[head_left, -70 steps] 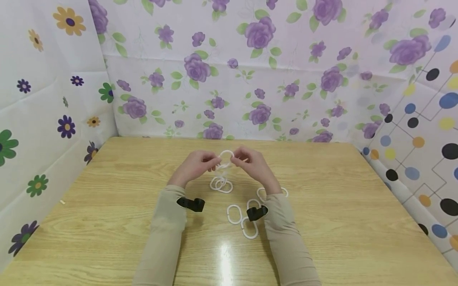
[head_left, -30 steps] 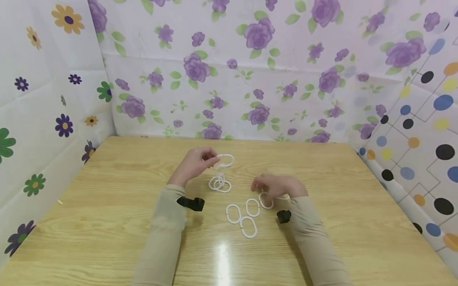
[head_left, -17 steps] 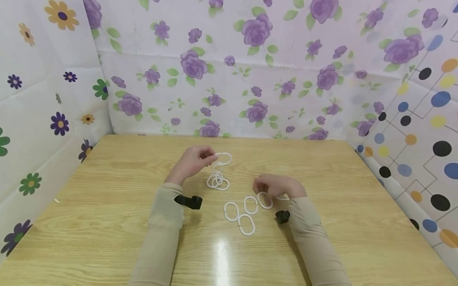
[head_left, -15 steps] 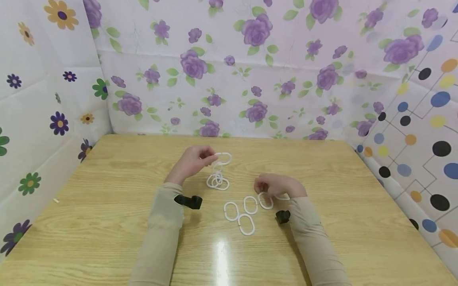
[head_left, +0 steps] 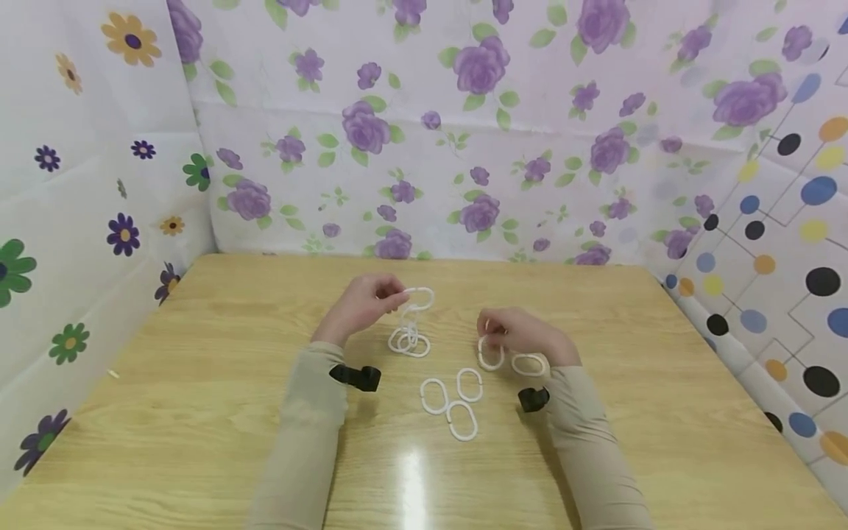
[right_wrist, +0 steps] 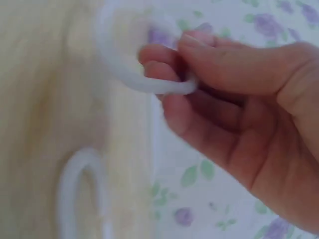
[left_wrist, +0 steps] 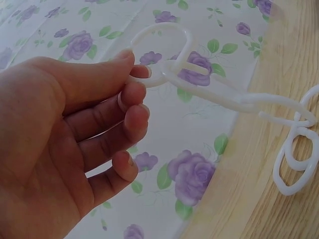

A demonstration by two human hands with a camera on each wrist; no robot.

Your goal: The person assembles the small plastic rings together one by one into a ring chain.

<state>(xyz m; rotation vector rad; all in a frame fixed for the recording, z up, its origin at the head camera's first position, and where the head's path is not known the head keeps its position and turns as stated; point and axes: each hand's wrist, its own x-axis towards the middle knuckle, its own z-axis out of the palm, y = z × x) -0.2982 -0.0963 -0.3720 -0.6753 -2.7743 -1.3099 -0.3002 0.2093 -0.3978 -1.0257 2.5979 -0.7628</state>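
Note:
My left hand pinches the top link of a chain of white plastic C-shaped links between thumb and forefinger. Its lower links hang down and pile on the table. To the right, my right hand holds a single white link by one end, thumb against curled fingers. That link is raised off the table and apart from the chain. A loose link lies beneath the right hand.
Three more loose links lie nearer on the wooden table, one of them a link closest to me. A small pale scrap lies near the left edge. Flowered sheets stand behind and at the left; a dotted sheet is at the right.
My right hand has left the chain, reached down to the right among the loose links and lifted one slightly. The left hand keeps hold of the chain in about the same place.

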